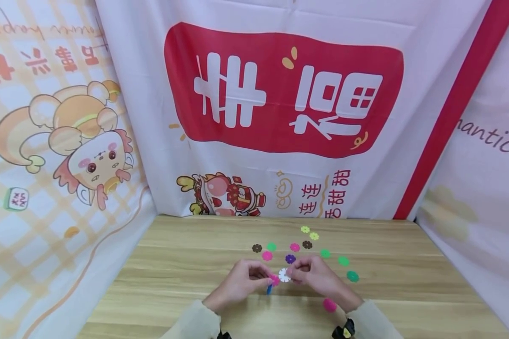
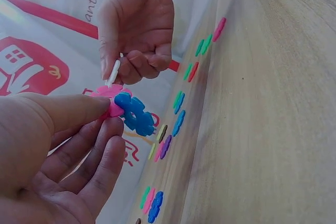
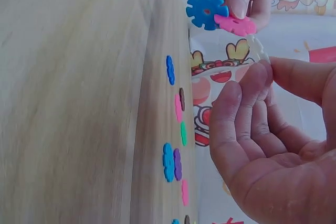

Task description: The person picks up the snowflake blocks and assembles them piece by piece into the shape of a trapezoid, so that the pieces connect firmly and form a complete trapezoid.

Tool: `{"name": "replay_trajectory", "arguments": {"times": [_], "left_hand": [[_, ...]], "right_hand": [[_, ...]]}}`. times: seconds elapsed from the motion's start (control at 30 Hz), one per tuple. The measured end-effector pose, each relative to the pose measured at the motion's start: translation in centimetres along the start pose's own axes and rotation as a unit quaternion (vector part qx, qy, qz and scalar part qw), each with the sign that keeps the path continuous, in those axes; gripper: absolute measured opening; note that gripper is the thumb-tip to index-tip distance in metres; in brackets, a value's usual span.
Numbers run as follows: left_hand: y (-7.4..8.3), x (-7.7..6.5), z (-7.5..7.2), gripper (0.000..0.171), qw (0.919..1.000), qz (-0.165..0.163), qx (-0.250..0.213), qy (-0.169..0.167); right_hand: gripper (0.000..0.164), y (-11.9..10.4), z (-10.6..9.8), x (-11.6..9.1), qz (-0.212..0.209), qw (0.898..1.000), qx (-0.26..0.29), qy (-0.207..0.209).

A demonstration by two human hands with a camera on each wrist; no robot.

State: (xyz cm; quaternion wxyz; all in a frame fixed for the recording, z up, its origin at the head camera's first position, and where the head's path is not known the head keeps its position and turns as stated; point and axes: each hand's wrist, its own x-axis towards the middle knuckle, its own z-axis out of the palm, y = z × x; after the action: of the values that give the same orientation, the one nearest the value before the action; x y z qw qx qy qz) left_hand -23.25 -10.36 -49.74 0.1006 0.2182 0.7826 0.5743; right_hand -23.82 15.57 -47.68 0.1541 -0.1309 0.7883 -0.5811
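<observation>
Between thumb and fingers, my left hand (image 1: pixel 248 281) pinches a pink snowflake disc (image 2: pixel 113 95) with notched edges. A blue snowflake disc (image 3: pixel 206 10) is slotted onto it at an angle and hangs below it in the head view. My right hand (image 1: pixel 316 278) pinches a white snowflake disc (image 1: pixel 284 275) by its edge, thumb on one side and fingertips on the other. In both wrist views the white disc's edge meets the pink disc's rim. Both hands are raised above the wooden table (image 1: pixel 186 263).
Loose snowflake discs lie on the table beyond the hands, among them a purple one (image 1: pixel 290 259), a brown one (image 1: pixel 257 248) and a yellow one (image 1: pixel 305 229). Several green ones, one here (image 1: pixel 353 276), are to the right. A pink disc (image 1: pixel 330 305) lies by the right wrist. Printed cloths surround the table.
</observation>
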Motion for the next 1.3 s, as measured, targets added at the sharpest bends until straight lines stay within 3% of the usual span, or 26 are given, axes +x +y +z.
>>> {"name": "replay_trajectory", "arguments": {"times": [0.4, 0.7, 1.07, 1.3], "left_hand": [[0.1, 0.3, 0.5, 0.01, 0.9985, 0.016, 0.016, 0.05], [-0.2, 0.2, 0.8, 0.01, 0.9935, 0.056, 0.034, 0.093], [-0.2, -0.3, 0.9, 0.009, 0.9879, 0.107, 0.035, 0.107], [-0.2, -0.3, 1.3, 0.01, 0.9844, 0.128, 0.034, 0.115]], "right_hand": [[0.026, -0.3, 1.1, -0.2, 0.032, 0.996, 0.068, 0.042], [0.022, 0.0, 2.0, 0.3, 0.055, 0.988, 0.128, 0.07], [0.02, -0.6, 1.6, -0.1, 0.07, 0.982, 0.172, 0.012], [0.022, -0.9, 1.7, -0.6, 0.076, 0.98, 0.184, 0.02]]}}
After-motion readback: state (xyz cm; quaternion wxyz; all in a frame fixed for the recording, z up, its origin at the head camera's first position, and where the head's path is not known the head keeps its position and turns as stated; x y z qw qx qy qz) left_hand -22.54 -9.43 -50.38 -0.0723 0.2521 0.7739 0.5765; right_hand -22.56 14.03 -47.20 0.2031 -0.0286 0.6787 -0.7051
